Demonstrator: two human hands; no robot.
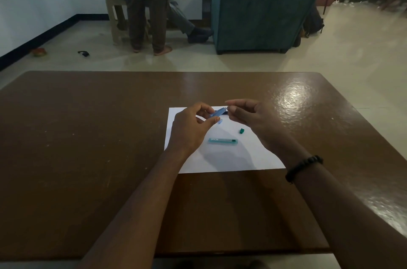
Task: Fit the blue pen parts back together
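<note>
A blue pen [218, 112] is held above the far part of a white sheet [231, 158] on a brown table [88, 136], lying roughly level between the two hands. The left hand [189, 130] grips its nearer end, with the thumb and curled fingers pinched round the barrel. The right hand [248, 114] meets the pen's far end from the other side, its thumb and forefinger closed together at the tip; whether they pinch the pen itself or some small part at its end is too small to tell. The other fingers of the right hand hang loosely curled. A black bead bracelet [304, 167] sits on the right wrist. Just under the pen, on the sheet, lies a small pale blue piece [220, 121]. Nearer the person, between the two wrists, a teal lead case [222, 140] lies flat on the sheet, and a small green cap [241, 130] stands just beside the right hand, apart from the case. Beyond the table stand a teal armchair [264, 4] and a person's legs [149, 15].
</note>
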